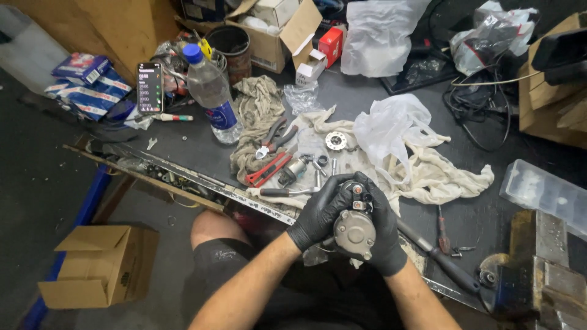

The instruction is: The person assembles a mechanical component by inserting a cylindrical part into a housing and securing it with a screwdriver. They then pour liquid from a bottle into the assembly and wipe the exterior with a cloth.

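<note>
I hold a small grey motor housing [354, 231] in both gloved hands, just above the near edge of the desk [367, 91]. My left hand [319, 212] wraps its side, grip closed around the body, fingers curled over the top. My right hand [384, 229] clamps the other side, thumb near the dark terminals at the upper end. Just beyond my fingers a dirty white cloth [428, 174] lies spread, carrying a screwdriver [287, 192], small metal parts, a round flange [335, 141] and a white plastic bag [391, 125]. Left of these lie red-handled pliers [269, 168] and grey pliers [276, 137]. Farther back stand a water bottle [211, 91] and a phone [150, 87]. A vise [538, 269] sits at my right.
</note>
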